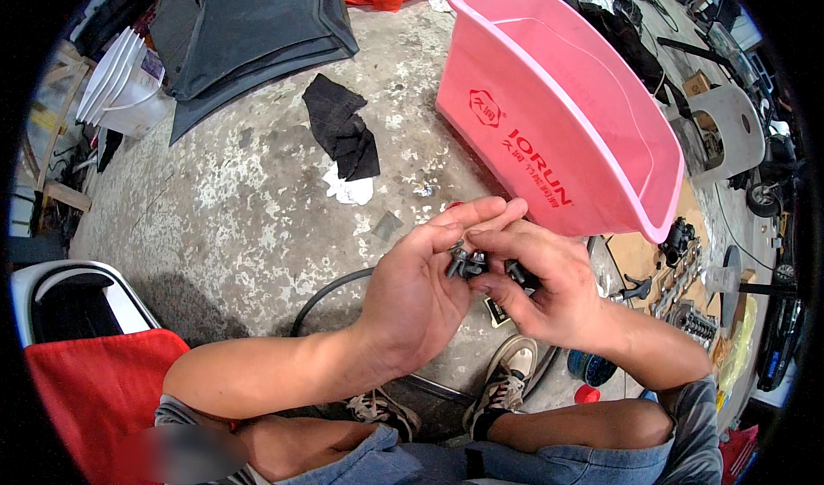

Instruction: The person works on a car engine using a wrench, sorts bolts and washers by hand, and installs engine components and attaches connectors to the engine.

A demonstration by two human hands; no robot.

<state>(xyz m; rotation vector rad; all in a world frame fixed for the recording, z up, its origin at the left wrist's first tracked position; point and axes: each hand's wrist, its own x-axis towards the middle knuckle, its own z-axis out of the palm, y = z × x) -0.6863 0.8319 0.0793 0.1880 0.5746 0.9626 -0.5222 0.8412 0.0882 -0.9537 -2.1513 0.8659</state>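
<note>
Several dark metal bolts [465, 265] lie in the cupped palm of my left hand [405, 300], whose fingers are bent up around them. My right hand [562, 281] meets it from the right, fingertips touching the bolts. Another dark bolt [519, 272] is held between the curled fingers and thumb of my right hand. Both hands are together above the floor, over my knees. Part of the bolts is hidden behind my fingers, so how they sit there shows only in part.
A large pink plastic tub [524, 133] stands just beyond my right hand. Black cloth [339, 124] and white paper lie ahead on the stained concrete floor [249, 184]. Engine parts [691, 322] rest on cardboard at right. A black hose [330, 292] curves around my shoes.
</note>
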